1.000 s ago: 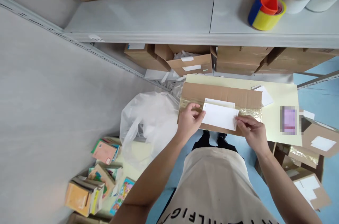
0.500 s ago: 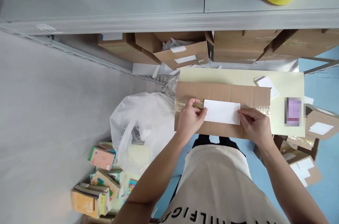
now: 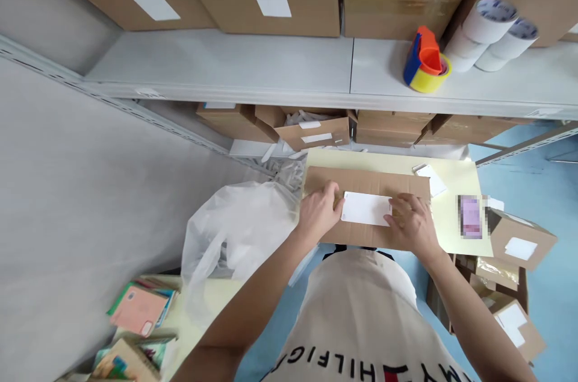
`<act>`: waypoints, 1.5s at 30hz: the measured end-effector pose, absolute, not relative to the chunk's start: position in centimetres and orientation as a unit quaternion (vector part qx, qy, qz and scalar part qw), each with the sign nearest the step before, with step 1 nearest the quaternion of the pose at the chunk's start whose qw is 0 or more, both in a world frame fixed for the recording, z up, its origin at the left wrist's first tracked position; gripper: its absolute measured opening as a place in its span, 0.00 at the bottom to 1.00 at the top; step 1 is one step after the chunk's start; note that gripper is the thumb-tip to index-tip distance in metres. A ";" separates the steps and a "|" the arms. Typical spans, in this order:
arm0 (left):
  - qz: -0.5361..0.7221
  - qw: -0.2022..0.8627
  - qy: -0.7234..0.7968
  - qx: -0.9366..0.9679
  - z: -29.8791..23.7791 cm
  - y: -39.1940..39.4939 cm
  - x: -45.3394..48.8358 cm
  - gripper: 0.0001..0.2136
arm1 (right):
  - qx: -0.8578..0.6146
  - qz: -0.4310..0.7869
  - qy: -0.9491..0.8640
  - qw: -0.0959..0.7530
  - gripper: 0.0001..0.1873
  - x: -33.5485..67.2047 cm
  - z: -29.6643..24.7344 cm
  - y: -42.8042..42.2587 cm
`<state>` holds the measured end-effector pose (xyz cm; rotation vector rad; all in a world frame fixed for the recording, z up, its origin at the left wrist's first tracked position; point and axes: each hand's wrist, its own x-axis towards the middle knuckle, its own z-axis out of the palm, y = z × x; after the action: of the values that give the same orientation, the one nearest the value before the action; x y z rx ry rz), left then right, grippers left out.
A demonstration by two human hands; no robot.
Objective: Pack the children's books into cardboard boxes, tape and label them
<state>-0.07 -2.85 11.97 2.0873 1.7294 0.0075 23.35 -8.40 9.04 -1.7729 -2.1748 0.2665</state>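
Observation:
A sealed cardboard box (image 3: 361,178) lies in front of my body on a pale yellow tabletop (image 3: 451,237). On its top face rests a blank-looking white label (image 3: 366,208). My left hand (image 3: 318,208) is at the label's left end, thumb against the edge and fingers curled over the box. At the right end is my right hand (image 3: 414,222), its bent fingers spread apart and its thumb touching the label's edge. Clear tape beneath the hands is partly hidden.
A tape dispenser (image 3: 427,62) and white tape rolls (image 3: 490,23) stand on the grey shelf (image 3: 226,62). Left are a white plastic bag (image 3: 244,219) and books (image 3: 138,309). A small stack of white labels (image 3: 431,180) lies behind the box; more cartons (image 3: 519,243) stand right.
The view has tilted up, showing more of the shelf. My right hand has gone from a pinch at the label's right edge to spread fingers; the left hand stays at the left edge.

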 end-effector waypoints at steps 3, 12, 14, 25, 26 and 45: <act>0.060 0.201 0.452 0.867 10.9 -3.8 0.2 0.21 | -0.518 0.103 -0.840 0.127 0.30 22.7 8.4 -8.1; -0.029 0.115 0.440 0.890 8.6 -5.1 -1.3 0.38 | -0.545 0.029 -0.837 0.043 0.40 25.0 5.9 -10.3; -0.033 0.123 0.400 0.908 8.9 -6.0 -0.6 0.42 | -0.519 0.028 -0.853 0.052 0.40 24.1 6.0 -10.7; -0.019 0.127 0.507 0.852 8.9 -8.3 0.0 0.30 | -0.529 0.107 -0.836 0.105 0.30 24.6 5.8 -12.6; -0.007 0.126 0.513 0.849 9.1 -8.0 0.1 0.28 | -0.538 0.102 -0.829 0.110 0.28 24.8 6.1 -12.3; 0.178 0.272 0.713 0.621 5.7 -4.9 -6.5 0.40 | -0.810 0.143 -0.503 0.264 0.45 26.2 3.1 -12.6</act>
<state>-6.50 -4.87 5.68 1.6725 1.9182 0.4799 26.18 -12.56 3.11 -2.1902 -1.3611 0.3878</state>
